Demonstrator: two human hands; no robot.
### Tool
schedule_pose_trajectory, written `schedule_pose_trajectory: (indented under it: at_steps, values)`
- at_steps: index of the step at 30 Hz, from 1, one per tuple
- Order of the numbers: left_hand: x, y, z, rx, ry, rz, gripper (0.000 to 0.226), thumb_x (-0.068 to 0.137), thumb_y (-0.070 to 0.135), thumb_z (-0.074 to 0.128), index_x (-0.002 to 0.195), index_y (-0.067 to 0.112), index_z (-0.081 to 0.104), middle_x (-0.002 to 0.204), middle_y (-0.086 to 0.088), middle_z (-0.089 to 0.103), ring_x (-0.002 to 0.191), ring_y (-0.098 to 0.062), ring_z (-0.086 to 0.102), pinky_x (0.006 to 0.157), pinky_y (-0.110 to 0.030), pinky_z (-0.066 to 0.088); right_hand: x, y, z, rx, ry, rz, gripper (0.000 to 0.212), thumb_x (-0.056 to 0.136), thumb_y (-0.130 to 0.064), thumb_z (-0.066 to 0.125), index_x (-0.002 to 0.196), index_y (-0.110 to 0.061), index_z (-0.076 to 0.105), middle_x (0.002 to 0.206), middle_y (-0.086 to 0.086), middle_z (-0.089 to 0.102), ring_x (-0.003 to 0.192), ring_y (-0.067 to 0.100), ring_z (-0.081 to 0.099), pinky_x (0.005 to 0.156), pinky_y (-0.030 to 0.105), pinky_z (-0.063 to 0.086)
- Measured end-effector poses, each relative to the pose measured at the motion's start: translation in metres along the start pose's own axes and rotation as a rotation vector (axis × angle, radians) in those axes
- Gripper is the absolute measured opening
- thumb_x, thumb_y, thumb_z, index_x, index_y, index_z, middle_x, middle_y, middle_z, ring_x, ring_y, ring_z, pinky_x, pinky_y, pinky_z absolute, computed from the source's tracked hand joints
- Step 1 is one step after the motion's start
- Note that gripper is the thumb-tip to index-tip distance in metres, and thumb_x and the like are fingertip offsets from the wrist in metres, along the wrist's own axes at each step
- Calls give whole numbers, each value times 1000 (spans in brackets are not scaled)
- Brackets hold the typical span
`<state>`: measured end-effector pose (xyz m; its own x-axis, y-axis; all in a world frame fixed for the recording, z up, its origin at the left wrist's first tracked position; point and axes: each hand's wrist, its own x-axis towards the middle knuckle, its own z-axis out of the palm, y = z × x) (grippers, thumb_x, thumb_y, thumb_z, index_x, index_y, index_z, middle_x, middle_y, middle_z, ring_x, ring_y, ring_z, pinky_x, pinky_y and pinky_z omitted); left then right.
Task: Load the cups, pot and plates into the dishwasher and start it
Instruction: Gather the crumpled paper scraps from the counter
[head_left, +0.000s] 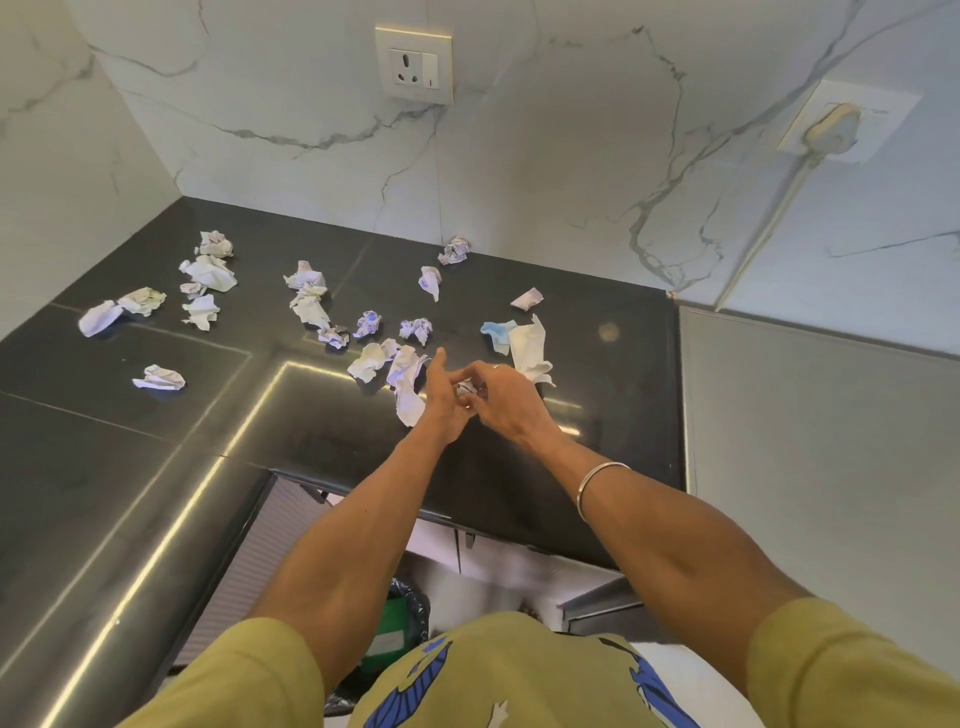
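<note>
Head view: your left hand (441, 400) and right hand (498, 397) meet over the black counter (156, 467), fingers curled round a small paper wad (464, 387) pinched between them. Crumpled papers (311, 306) lie scattered beyond and left of that grip, a blue-white tissue (519, 343) just behind it. No cups, pot or plates in sight

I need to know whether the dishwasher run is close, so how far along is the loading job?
Nothing of it looks done: no cups, pot, plates or dishwasher are in view. In hand, the left hand and right hand meet over a small crumpled paper above the black countertop, where many crumpled paper scraps lie scattered. All the loading and starting is still left.
</note>
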<state>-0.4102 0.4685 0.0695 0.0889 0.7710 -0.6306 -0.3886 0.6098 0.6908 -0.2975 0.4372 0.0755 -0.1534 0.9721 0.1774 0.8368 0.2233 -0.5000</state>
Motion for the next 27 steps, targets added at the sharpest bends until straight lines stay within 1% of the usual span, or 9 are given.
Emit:
schedule_pose_trajectory:
  at_steps: [2, 4, 7, 9, 12, 15, 22, 25, 27]
  values:
    - [-2, 0, 1, -56, -23, -39, 57, 97, 57, 42, 98, 7, 69, 98, -10, 69, 81, -19, 65, 83, -33, 54, 2, 1, 1, -3, -20, -11, 33, 82, -37, 75, 110, -22, 64, 98, -1, 73, 86, 15, 67, 83, 33, 58]
    - [-3, -2, -1, -71, -15, -64, 50, 101, 50, 41, 108, 6, 65, 96, -10, 69, 80, -19, 67, 77, -32, 56, 5, 5, 1, -8, -56, -39, 36, 80, -40, 76, 109, -23, 65, 95, -3, 73, 86, 14, 67, 82, 35, 59]
    - [1, -6, -2, -21, 55, -65, 40, 105, 38, 38, 104, 6, 62, 98, -12, 69, 83, -20, 69, 92, -35, 55, 8, 10, -7, -16, -86, -87, 38, 81, -43, 72, 109, -19, 66, 96, -1, 73, 87, 15, 66, 80, 28, 55]
    - [2, -7, 0, -57, 89, -56, 35, 105, 33, 41, 98, 5, 61, 95, -14, 68, 89, -23, 67, 93, -40, 55, 10, 17, -15, -37, -18, -114, 39, 83, -48, 66, 107, -18, 68, 96, -1, 73, 87, 16, 66, 78, 28, 54]
    - [6, -7, 2, -120, 96, -71, 40, 105, 31, 40, 88, 1, 61, 87, -15, 64, 78, -21, 62, 75, -29, 55, 17, 32, -28, -88, 150, -89, 37, 85, -47, 60, 104, -17, 71, 98, 1, 71, 92, 18, 63, 85, 33, 51]
    - [9, -8, 5, -128, 96, -99, 53, 106, 35, 35, 81, -3, 63, 84, -17, 63, 72, -19, 61, 67, -24, 53, 27, 52, -43, -207, 175, -17, 37, 85, -43, 61, 110, -17, 69, 112, 5, 68, 104, 24, 59, 92, 36, 45]
    - [16, -18, 4, -184, 100, -125, 51, 106, 35, 36, 91, -5, 65, 93, -19, 66, 86, -23, 66, 73, -30, 56, 31, 79, -47, -172, -157, 242, 56, 79, -57, 63, 126, -27, 56, 132, 7, 49, 112, 30, 56, 92, 42, 49]
    - [18, -21, 2, -231, 104, -127, 48, 104, 34, 41, 103, -7, 65, 105, -23, 68, 96, -27, 68, 70, -32, 57, 26, 82, -39, -173, -277, 280, 66, 77, -52, 68, 135, -26, 47, 140, 9, 45, 116, 32, 55, 95, 45, 49]
    - [20, -21, 0, -248, 105, -130, 47, 103, 34, 43, 111, -8, 64, 110, -24, 68, 99, -29, 68, 70, -33, 58, 25, 84, -33, -178, -292, 277, 68, 79, -41, 70, 139, -23, 45, 142, 9, 44, 117, 34, 56, 96, 45, 49]
